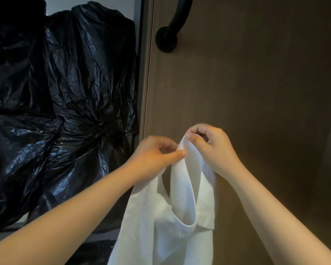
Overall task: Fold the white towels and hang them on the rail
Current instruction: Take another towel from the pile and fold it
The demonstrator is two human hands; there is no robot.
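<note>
A white towel [182,207] hangs down from both my hands in front of a brown wooden panel. My left hand [155,153] pinches the towel's top edge between thumb and fingers. Just to its right, my right hand [210,146] pinches the same edge slightly higher, fingers curled over the cloth. The towel droops in loose folds to the bottom of the view. A black rail [177,18] curves off the panel at the top, its round mount well above my hands.
The brown wooden panel [256,73] fills the right side. Crumpled black plastic bags [61,92] cover the left side behind a grey vertical frame edge [146,64].
</note>
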